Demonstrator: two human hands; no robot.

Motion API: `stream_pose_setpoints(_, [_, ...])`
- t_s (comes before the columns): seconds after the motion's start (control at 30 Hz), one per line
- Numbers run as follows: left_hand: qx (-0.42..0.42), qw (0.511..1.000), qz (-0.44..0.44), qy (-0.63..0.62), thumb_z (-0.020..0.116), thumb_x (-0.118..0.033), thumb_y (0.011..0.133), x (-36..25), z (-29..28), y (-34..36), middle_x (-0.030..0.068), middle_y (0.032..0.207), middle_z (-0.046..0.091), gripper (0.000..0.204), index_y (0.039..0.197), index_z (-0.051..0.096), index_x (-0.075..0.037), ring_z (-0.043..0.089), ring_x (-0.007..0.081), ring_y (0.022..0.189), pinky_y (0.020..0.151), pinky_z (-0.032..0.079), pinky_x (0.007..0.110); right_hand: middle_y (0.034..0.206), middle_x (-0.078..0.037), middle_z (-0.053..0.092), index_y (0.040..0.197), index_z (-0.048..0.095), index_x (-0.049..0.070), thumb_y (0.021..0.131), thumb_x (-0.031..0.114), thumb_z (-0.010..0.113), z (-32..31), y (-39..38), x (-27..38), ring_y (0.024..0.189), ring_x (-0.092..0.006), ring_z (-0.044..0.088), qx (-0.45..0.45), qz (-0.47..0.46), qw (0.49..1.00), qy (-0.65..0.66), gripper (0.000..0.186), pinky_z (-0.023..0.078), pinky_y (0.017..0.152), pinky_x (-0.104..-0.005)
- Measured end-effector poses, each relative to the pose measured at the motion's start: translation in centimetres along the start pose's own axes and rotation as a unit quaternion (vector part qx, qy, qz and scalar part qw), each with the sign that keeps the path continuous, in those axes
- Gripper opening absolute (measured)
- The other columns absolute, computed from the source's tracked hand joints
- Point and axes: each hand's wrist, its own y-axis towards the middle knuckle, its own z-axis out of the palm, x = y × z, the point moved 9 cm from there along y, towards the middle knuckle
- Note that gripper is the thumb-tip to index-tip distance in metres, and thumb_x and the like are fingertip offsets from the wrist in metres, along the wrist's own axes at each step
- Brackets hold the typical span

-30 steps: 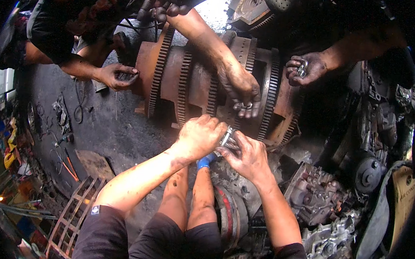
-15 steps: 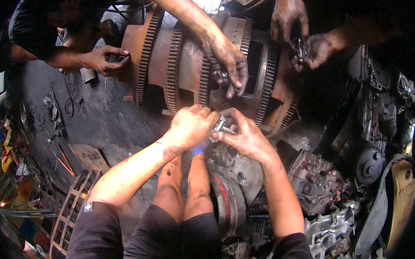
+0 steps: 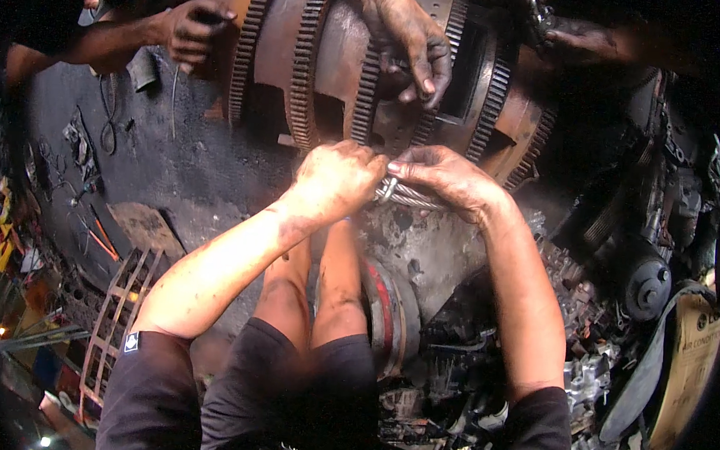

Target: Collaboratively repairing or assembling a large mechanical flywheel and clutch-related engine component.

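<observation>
Fingers of my left hand (image 3: 338, 178) are curled round a length of twisted steel wire rope (image 3: 418, 197) at the centre. A small silver clamp (image 3: 388, 190) sits on the rope by those fingers. Opposite, my right hand (image 3: 449, 181) pinches the rope beside the clamp, thumb toward my left hand. Just beyond them lies a large rusty drum (image 3: 340, 79) ringed with toothed gears. Over it, a co-worker's hand (image 3: 412, 51) hangs with curled fingers; what it holds is unclear. Another person's blackened hand (image 3: 194, 33) is at its left end, and a dark hand (image 3: 573, 40) with metal hardware is at upper right.
My legs are below my arms, beside a round part (image 3: 392, 309) with a red band. Greasy engine parts (image 3: 581, 379) and a cardboard piece (image 3: 685, 360) lie to the right. A rusty metal grille (image 3: 111, 325), cables and tools are on the dark floor to the left.
The view has shifted, putting the drum higher in the picture. My right hand has turned flatter over the rope, showing more of it. The co-workers' hands at upper right have moved.
</observation>
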Motion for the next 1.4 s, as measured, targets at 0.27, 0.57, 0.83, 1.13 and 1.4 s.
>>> stream_pose_setpoints(0.27, [-0.005, 1.000, 0.004, 0.009, 0.063, -0.014, 0.075, 0.1, 0.5, -0.6, 0.0044, 0.074, 0.063, 0.007, 0.082, 0.062, -0.010, 0.066, 0.0237, 0.073, 0.063, 0.056, 0.036, 0.093, -0.004, 0.071, 0.106, 0.066, 0.004, 0.091, 0.031, 0.071, 0.6, 0.3, -0.9, 0.075, -0.0121, 0.067, 0.029, 0.034, 0.997, 0.066, 0.031, 0.057, 0.058, -0.0273])
stream_pose_setpoints(0.57, [0.065, 0.998, -0.005, 0.003, 0.063, -0.023, 0.080, -1.0, 2.4, 0.4, 0.0104, 0.079, 0.070, 0.017, 0.088, 0.069, -0.010, 0.070, 0.0290, 0.078, 0.068, 0.057, 0.041, 0.108, -0.005, 0.070, 0.120, 0.064, 0.005, 0.093, 0.042, 0.064, -3.0, 1.9, -4.0, 0.095, -0.0153, 0.066, 0.113, 0.084, 0.983, -0.113, 0.046, 0.053, 0.087, -0.0304])
stream_pose_setpoints(0.83, [0.062, 0.996, -0.059, 0.014, 0.061, -0.023, 0.082, -0.3, 1.8, -1.1, 0.0151, 0.081, 0.070, 0.021, 0.088, 0.071, -0.006, 0.070, 0.0342, 0.079, 0.072, 0.056, 0.044, 0.104, -0.014, 0.071, 0.119, 0.060, -0.003, 0.097, 0.036, 0.060, 1.8, 3.1, -4.2, 0.089, -0.0200, 0.069, 0.237, 0.090, 0.959, 0.130, 0.045, 0.059, 0.075, -0.0301])
stream_pose_setpoints(1.13, [0.031, 0.999, -0.040, 0.002, 0.058, -0.023, 0.086, -0.1, 2.4, -0.7, 0.0146, 0.079, 0.069, 0.021, 0.088, 0.068, -0.005, 0.069, 0.0343, 0.077, 0.070, 0.056, 0.045, 0.096, -0.001, 0.068, 0.107, 0.064, 0.005, 0.094, 0.019, 0.060, -0.2, 3.8, -0.6, 0.088, -0.0094, 0.062, 0.099, -0.042, 0.994, 0.035, 0.019, 0.053, 0.079, -0.0266])
stream_pose_setpoints(1.4, [-0.049, 0.999, -0.005, -0.023, 0.062, -0.022, 0.080, 0.9, 2.2, -2.0, 0.0101, 0.072, 0.067, 0.014, 0.085, 0.067, -0.010, 0.069, 0.0300, 0.072, 0.064, 0.057, 0.043, 0.109, -0.023, 0.068, 0.129, 0.055, -0.001, 0.087, 0.052, 0.067, 3.5, -2.2, 2.6, 0.103, -0.0345, 0.066, -0.098, -0.179, 0.897, -0.392, 0.068, 0.051, 0.094, -0.0445])
